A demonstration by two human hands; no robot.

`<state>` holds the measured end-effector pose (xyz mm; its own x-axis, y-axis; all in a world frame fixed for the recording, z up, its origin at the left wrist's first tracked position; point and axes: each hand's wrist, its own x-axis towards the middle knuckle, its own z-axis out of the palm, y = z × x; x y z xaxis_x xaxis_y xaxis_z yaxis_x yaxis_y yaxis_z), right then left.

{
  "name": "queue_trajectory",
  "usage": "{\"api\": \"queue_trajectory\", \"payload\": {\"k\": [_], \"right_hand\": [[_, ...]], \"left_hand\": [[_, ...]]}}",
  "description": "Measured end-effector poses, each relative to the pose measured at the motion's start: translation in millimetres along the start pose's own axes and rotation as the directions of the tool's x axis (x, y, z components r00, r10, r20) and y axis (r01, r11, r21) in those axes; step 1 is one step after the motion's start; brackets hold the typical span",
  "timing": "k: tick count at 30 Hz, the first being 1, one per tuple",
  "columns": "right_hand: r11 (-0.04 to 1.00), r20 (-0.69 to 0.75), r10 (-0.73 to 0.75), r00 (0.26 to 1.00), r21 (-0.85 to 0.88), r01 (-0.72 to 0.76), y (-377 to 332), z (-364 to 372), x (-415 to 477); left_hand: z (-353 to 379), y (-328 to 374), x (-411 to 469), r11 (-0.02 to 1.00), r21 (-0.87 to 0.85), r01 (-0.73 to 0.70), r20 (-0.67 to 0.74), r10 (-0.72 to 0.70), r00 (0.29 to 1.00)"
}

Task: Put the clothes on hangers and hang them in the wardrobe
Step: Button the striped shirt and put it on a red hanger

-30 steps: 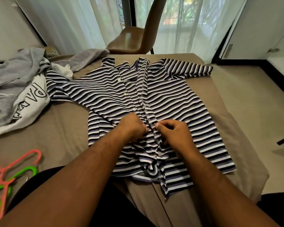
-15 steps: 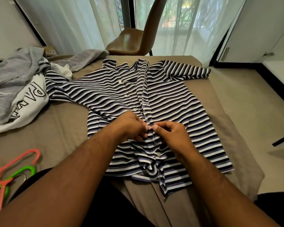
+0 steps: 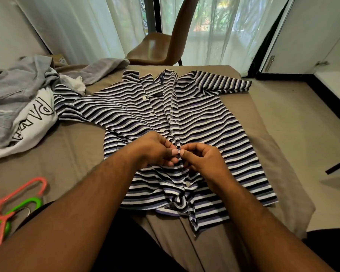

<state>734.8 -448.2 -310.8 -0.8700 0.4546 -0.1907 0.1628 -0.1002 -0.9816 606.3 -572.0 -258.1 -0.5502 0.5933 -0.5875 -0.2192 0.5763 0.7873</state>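
1. The striped shirt (image 3: pixel 194 122) lies spread flat on the bed (image 3: pixel 67 154) in front of me, collar toward the far edge and hem toward me, both short sleeves laid out to the sides.
2. My left hand (image 3: pixel 153 150) is closed in a pinch on the shirt's left front edge, near the middle of the placket, thumb and fingertips pressed together on the fabric.
3. My right hand (image 3: pixel 202 160) is closed the same way on the right front edge, its fingertips meeting those of the left hand, so both hands grip the shirt at one spot along the opening.
4. Above my hands the front stands open, with white buttons showing along the left edge; below them the cloth is bunched, and one button shows just beside my right wrist.
5. A pile of grey clothes (image 3: pixel 14 91) sits at the left of the bed, with a white garment (image 3: pixel 31 122) bearing outlined letters lying partly under it and touching the shirt's left sleeve.
6. A pink hanger (image 3: pixel 18 193) and a green hanger (image 3: pixel 26 205) lie overlapping on the near left corner of the bed, well apart from the shirt.
7. A brown chair (image 3: pixel 159 48) stands beyond the far edge of the bed, in front of sheer white curtains (image 3: pixel 86 26).
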Motion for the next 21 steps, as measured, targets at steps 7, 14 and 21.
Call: {"api": "queue_trajectory", "payload": {"k": [7, 14, 21], "right_hand": [[0.991, -0.095, -0.103, 0.99, -0.096, 0.094, 8.0, 3.7, 0.6], [0.962, -0.181, -0.2, 0.963, -0.225, 0.157, 11.5, 8.2, 0.1], [0.94, -0.225, -0.204, 0.953, -0.317, 0.127, 7.8, 8.3, 0.1]], "left_hand": [[2.7, 3.9, -4.4, 0.997, -0.059, -0.048, -0.01, 0.048, 0.999], [7.5, 1.4, -0.7, 0.993, 0.041, -0.113, -0.117, 0.117, 0.986], [13.9, 4.6, 1.4, 0.954, 0.257, -0.155, -0.233, 0.217, 0.948]]}}
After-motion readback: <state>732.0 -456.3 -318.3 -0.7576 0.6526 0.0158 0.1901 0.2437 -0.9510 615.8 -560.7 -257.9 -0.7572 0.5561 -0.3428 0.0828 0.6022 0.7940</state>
